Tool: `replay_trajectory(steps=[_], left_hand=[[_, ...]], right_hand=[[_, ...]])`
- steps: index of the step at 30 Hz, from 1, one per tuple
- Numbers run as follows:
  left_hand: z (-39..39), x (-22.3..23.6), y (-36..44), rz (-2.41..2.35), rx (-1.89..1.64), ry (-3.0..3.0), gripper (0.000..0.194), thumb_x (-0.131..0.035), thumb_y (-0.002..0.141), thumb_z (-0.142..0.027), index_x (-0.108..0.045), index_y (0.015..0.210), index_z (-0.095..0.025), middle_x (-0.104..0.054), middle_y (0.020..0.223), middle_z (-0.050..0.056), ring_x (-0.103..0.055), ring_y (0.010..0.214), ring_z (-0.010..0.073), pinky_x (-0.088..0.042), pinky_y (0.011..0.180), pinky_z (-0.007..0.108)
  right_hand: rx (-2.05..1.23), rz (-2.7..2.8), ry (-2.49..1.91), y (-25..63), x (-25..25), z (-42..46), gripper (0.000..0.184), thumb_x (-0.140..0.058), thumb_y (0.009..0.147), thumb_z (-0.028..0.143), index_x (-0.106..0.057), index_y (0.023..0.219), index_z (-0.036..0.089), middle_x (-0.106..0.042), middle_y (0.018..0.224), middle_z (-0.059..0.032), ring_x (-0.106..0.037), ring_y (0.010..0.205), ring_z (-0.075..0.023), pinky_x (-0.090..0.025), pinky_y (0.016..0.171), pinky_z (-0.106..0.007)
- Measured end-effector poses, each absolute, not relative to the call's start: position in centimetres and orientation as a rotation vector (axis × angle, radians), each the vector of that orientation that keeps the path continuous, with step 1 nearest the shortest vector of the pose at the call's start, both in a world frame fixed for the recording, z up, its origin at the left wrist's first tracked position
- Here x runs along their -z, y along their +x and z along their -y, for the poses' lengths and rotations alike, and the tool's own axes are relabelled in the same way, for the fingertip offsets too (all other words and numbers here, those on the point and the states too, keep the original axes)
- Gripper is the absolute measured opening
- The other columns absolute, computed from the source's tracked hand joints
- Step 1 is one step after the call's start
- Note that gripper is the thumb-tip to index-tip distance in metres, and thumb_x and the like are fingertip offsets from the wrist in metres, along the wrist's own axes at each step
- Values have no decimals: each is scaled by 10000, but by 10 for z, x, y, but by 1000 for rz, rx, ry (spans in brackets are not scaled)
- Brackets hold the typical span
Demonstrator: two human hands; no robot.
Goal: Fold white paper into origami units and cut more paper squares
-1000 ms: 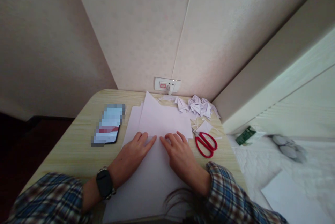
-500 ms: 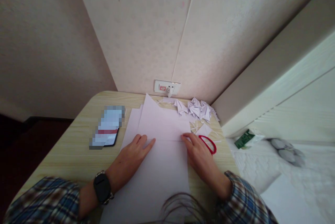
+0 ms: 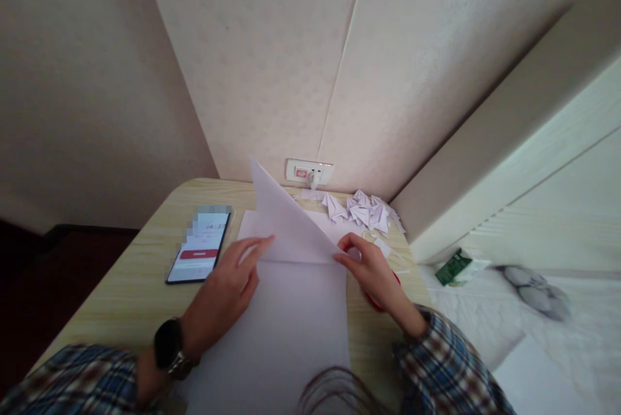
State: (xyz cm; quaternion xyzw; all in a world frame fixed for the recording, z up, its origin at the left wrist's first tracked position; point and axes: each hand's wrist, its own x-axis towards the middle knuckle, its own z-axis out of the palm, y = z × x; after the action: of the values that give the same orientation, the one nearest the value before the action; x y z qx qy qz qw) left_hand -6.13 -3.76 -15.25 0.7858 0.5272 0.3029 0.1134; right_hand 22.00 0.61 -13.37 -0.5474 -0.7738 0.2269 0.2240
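Observation:
A white sheet of paper (image 3: 286,224) is raised and tilted, its peak at the upper left, above more white paper (image 3: 291,331) lying on the table. My right hand (image 3: 366,263) pinches the raised sheet at its lower right corner between thumb and fingers. At the sheet's left side is my left hand (image 3: 233,279), its index finger stretched over the paper and the thumb apart. Red-handled scissors (image 3: 372,302) lie beneath my right hand, mostly hidden by it. Folded white paper pieces (image 3: 361,211) are heaped at the table's back right.
A phone (image 3: 200,247) with a lit screen lies left of the paper on the wooden table (image 3: 121,292). Behind, a wall socket (image 3: 309,172) holds a white plug. To the right, a green and white carton (image 3: 456,267) sits on a white quilted surface (image 3: 466,318).
The upper sheet has lifted off the paper below and tilted up. My left hand has shifted slightly left and its fingers have risen. My right hand has stayed at the right edge, now over the scissors.

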Motion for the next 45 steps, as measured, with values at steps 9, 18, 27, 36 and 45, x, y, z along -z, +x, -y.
replay_trajectory(steps=[9,18,27,36,45], left_hand=[[-12,76,-69,-1387,-1528,1612,701,-651,874,-387,-343,1484,-231,-408,1592,147,-364,1476,340,-394,1168,528],[-32,27,-50,-1050,-1417,1392,385,-816,731,-350,-702,1049,-166,-823,976,54,-762,939,257,-615,828,346],[-31,0,-55,-1080,-1620,1274,1067,-896,623,-323,-313,1513,-243,-822,936,34,-757,688,187,-588,548,217],[-9,-4,-76,-1455,-1557,1812,221,-786,765,-425,-762,978,-369,-734,973,-72,-679,868,178,-547,845,284],[10,-12,-67,-1740,-1724,1951,100,-696,837,-495,-753,813,-417,-548,862,-66,-532,770,160,-351,707,325]], right_hand=[[-749,1736,-1208,215,51,-18,163,-590,871,364,-505,815,237,-589,729,27,-553,688,-157,-415,595,-255],[-882,1518,-1100,210,9,-24,260,-667,793,420,-491,830,232,-554,597,69,-461,494,-106,-310,434,-198],[-963,1409,-1026,197,-4,-35,351,-703,781,417,-473,980,243,-633,593,73,-505,449,-107,-331,402,-179],[-827,1451,-985,199,-7,-24,79,-672,863,302,-626,844,241,-569,673,32,-469,554,-114,-323,447,-202],[-511,1732,-1076,215,-21,-2,126,-724,825,334,-716,945,296,-689,761,13,-610,627,-170,-435,503,-257]])
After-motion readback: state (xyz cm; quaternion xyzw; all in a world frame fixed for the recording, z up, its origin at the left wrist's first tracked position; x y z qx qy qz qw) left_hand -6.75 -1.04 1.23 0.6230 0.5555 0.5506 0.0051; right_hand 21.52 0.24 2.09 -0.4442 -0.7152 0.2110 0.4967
